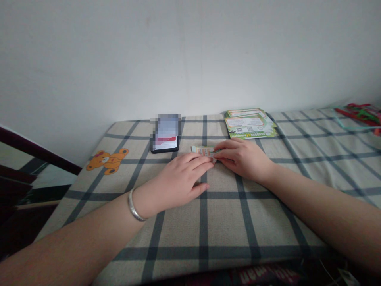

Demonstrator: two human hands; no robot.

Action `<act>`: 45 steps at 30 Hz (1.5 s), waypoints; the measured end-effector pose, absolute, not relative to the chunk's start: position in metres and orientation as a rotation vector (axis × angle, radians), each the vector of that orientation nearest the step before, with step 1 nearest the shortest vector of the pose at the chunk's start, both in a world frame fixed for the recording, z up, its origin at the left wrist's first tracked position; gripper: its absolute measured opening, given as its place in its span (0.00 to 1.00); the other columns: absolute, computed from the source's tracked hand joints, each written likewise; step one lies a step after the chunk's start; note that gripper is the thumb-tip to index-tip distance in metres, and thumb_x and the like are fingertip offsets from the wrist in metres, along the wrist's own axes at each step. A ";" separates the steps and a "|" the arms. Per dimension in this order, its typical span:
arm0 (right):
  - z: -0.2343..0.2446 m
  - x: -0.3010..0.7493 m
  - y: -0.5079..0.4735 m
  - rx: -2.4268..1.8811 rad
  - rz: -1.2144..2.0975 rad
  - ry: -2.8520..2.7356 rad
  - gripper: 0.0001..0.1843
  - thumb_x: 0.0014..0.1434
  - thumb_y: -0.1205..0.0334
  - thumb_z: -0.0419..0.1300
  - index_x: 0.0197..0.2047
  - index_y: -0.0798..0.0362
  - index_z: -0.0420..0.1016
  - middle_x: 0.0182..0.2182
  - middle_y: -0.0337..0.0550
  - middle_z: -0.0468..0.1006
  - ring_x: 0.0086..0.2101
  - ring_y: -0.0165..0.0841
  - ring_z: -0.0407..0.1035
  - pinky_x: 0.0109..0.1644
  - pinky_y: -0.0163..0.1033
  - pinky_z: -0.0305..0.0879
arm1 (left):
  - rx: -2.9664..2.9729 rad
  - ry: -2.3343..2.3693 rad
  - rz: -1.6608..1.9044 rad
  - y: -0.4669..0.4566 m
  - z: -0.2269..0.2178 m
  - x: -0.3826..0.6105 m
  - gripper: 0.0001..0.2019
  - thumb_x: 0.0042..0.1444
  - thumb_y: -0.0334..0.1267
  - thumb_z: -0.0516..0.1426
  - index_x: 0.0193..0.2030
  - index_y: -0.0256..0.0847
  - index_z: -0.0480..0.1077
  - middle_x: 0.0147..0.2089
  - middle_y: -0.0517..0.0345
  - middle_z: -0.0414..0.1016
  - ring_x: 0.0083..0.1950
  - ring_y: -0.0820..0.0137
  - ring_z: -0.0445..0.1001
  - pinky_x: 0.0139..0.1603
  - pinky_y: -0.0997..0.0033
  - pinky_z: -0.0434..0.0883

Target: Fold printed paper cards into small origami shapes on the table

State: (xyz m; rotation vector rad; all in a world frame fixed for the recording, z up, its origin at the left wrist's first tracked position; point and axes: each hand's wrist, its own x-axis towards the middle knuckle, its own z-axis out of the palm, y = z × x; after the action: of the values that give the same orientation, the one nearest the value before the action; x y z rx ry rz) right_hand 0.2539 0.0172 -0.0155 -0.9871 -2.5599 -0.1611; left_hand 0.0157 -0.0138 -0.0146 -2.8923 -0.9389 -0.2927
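Observation:
A small printed paper piece (203, 151), pale green with orange print, lies on the checked tablecloth (181, 234). My left hand (186, 176) rests flat over its near edge, fingers stretched out and thumb apart. At the paper's right end, my right hand (244, 159) has its fingers and thumb drawn together on it. Both sets of fingertips almost meet, and they hide part of the paper. A silver bangle (135, 206) circles my left wrist.
Behind my left hand lies a phone (166, 137) with its screen lit. Several green-edged printed cards (250, 123) are stacked near the wall (190, 59). Red and green items (361, 115) sit at the far right. A bear picture (107, 161) is at the left.

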 end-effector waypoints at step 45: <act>-0.008 0.254 0.010 -0.915 -0.082 -2.673 0.11 0.61 0.66 0.56 0.42 0.51 0.80 0.45 0.44 0.79 0.45 0.36 0.71 0.49 0.41 0.67 | -2.878 -0.923 -0.316 -0.014 -0.017 0.016 0.24 0.63 0.48 0.52 0.62 0.38 0.62 0.65 0.51 0.64 0.65 0.60 0.59 0.68 0.57 0.57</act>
State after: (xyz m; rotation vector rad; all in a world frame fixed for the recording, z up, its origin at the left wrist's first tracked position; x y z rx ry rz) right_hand 0.2541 0.0103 -0.0083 -0.9155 -2.6735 -0.0818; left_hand 0.0157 -0.0135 -0.0170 -2.8776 -0.9233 -0.3163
